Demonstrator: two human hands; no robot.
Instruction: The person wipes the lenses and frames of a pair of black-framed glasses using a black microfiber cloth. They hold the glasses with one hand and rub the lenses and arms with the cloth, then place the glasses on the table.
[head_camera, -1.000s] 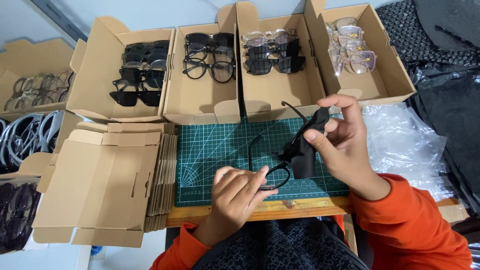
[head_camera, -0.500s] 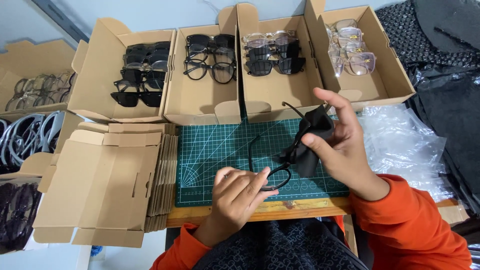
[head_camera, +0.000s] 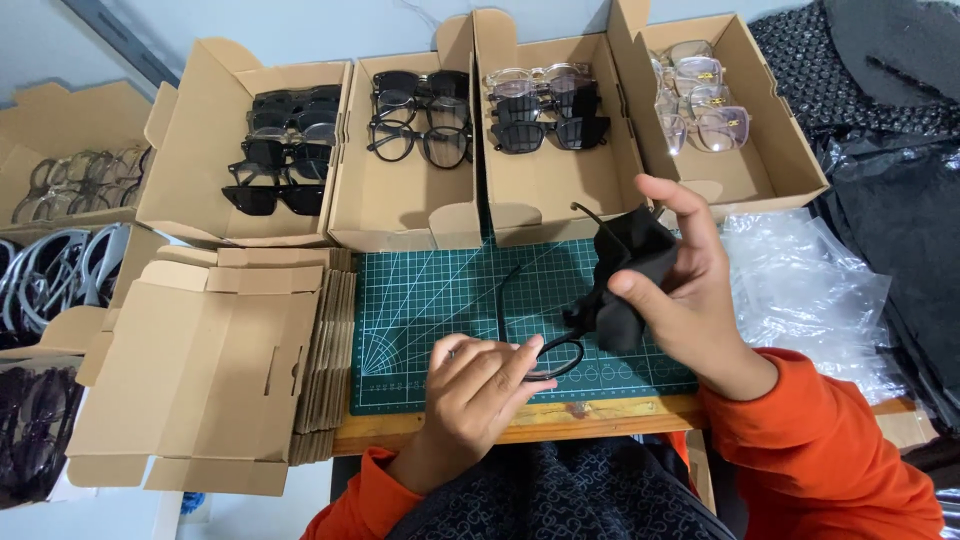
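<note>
4 open cardboard boxes (head_camera: 545, 190) of glasses | 1 black-framed pair of glasses (head_camera: 545, 350) over green cutting mat (head_camera: 450, 300), pinched by left hand (head_camera: 475, 395) | right hand (head_camera: 680, 285) pinched black cloth (head_camera: 625, 275) on frame

Four open brown cardboard boxes (head_camera: 545, 195) in row behind green mat, glasses inside. Stack of flat unfolded boxes (head_camera: 200, 370) left of mat. Clear plastic bags (head_camera: 800, 290) right of mat.

Glasses boxes (head_camera: 540, 190), flat cartons (head_camera: 200, 370), mat (head_camera: 430, 300)
</note>
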